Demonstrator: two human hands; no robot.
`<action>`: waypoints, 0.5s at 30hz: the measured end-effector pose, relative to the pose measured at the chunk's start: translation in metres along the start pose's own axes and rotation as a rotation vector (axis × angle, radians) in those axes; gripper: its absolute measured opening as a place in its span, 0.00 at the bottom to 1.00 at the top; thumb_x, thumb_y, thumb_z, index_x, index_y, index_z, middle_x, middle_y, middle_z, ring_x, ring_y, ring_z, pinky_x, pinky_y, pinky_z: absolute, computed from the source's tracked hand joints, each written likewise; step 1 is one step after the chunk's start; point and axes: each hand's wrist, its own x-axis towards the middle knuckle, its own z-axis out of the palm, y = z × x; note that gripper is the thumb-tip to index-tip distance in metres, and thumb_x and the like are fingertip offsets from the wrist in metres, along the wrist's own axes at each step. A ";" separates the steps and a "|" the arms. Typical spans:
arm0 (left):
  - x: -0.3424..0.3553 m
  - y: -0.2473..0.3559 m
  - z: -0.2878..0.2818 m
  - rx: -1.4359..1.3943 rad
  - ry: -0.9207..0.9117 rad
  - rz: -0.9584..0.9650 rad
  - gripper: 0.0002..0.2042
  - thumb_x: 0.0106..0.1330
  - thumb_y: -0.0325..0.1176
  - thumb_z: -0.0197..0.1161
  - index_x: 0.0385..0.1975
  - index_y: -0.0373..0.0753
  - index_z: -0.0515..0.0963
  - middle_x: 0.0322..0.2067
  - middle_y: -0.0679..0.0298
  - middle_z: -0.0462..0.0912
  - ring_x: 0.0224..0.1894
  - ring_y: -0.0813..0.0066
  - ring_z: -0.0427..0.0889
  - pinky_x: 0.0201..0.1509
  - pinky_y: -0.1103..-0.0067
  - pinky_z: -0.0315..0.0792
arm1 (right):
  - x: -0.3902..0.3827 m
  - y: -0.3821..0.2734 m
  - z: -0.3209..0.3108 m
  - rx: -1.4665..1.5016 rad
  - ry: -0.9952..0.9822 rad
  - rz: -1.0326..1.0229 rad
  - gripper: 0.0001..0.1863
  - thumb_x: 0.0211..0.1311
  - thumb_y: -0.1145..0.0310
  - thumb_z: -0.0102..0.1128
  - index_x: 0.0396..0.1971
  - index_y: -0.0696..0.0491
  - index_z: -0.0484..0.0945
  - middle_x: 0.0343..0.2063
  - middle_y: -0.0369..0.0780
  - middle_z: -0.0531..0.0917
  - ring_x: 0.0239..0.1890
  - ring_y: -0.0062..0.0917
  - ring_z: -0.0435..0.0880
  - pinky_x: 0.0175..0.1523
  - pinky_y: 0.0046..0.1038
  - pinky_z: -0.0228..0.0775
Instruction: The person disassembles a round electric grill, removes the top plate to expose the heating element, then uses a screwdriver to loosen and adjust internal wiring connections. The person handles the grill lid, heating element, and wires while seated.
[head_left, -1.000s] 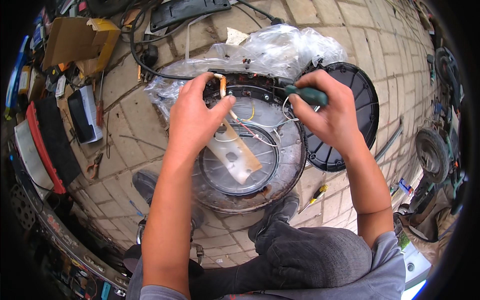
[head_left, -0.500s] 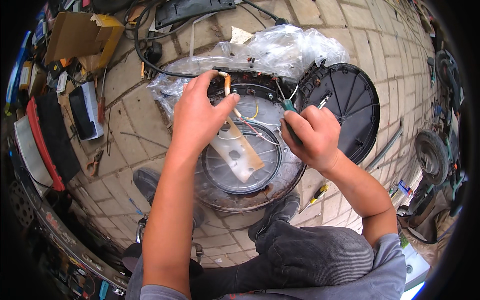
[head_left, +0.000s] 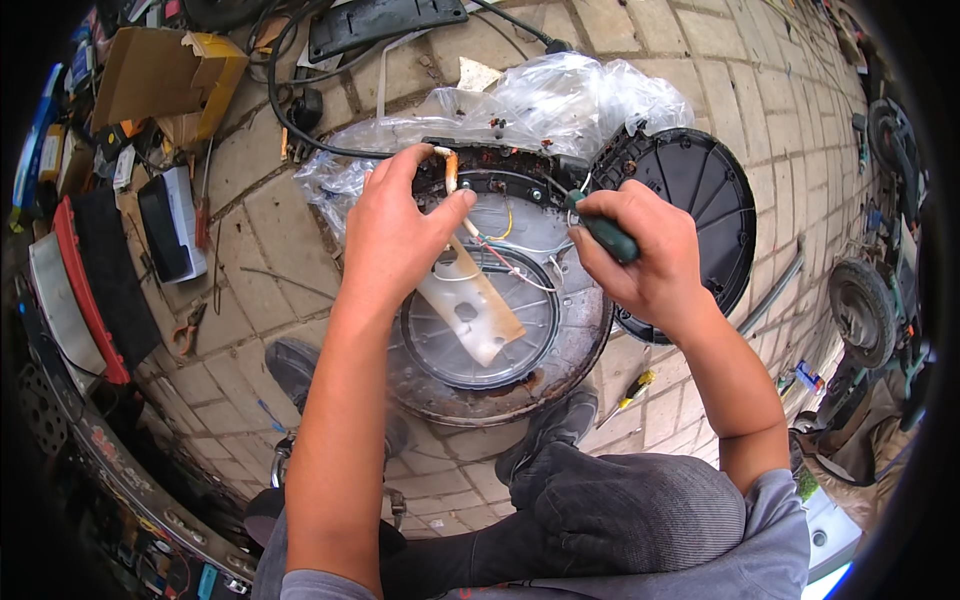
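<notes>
A stained white sleeve (head_left: 451, 170) on a cable spans between the thumb and index finger of my left hand (head_left: 402, 215), at the far rim of a round, rusty metal appliance base (head_left: 570, 340). My right hand (head_left: 650, 250) is closed around the dark green handle of a screwdriver (head_left: 612, 238). Its thin shaft points up and left toward the base's far right rim; where the tip rests is hard to make out. Thin coloured wires (head_left: 510, 262) run from the sleeve over the base. A whitish plate with a hole (head_left: 485, 335) lies across the round centre.
Clear plastic sheeting (head_left: 590, 90) lies beyond the base, and a round black ribbed cover (head_left: 700, 215) on its right. Pliers (head_left: 187, 330) and a cardboard box (head_left: 150, 85) are at left. A yellow-handled screwdriver (head_left: 635, 388) lies near my shoe (head_left: 545, 430).
My right hand has turned, so the screwdriver's handle now tilts more sideways, its butt end pointing right and toward me. The left hand keeps its place at the sleeve.
</notes>
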 end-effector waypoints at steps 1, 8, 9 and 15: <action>0.000 0.001 0.000 0.003 -0.001 0.000 0.31 0.58 0.42 0.76 0.60 0.35 0.76 0.54 0.50 0.82 0.56 0.54 0.82 0.61 0.67 0.74 | -0.001 -0.002 -0.003 0.024 0.009 0.008 0.14 0.51 0.71 0.74 0.38 0.50 0.82 0.25 0.39 0.77 0.23 0.34 0.79 0.28 0.32 0.71; 0.000 0.001 0.001 0.006 -0.001 0.000 0.31 0.58 0.41 0.76 0.60 0.34 0.76 0.54 0.50 0.82 0.56 0.55 0.82 0.61 0.67 0.74 | 0.000 -0.002 0.005 0.190 0.045 0.114 0.13 0.52 0.72 0.73 0.39 0.51 0.82 0.29 0.40 0.81 0.26 0.33 0.82 0.32 0.31 0.75; 0.000 0.001 0.001 0.004 0.000 0.000 0.31 0.58 0.41 0.76 0.60 0.34 0.76 0.54 0.50 0.82 0.56 0.55 0.82 0.61 0.67 0.74 | 0.000 0.001 0.010 0.196 0.044 0.111 0.13 0.52 0.72 0.73 0.39 0.51 0.82 0.28 0.39 0.81 0.26 0.33 0.82 0.31 0.31 0.74; 0.001 0.000 0.002 -0.010 0.006 0.001 0.30 0.58 0.40 0.76 0.60 0.34 0.76 0.54 0.50 0.82 0.57 0.55 0.82 0.62 0.67 0.74 | -0.001 0.010 0.030 -0.034 0.076 -0.083 0.13 0.49 0.69 0.75 0.35 0.47 0.82 0.22 0.35 0.72 0.20 0.30 0.75 0.25 0.31 0.65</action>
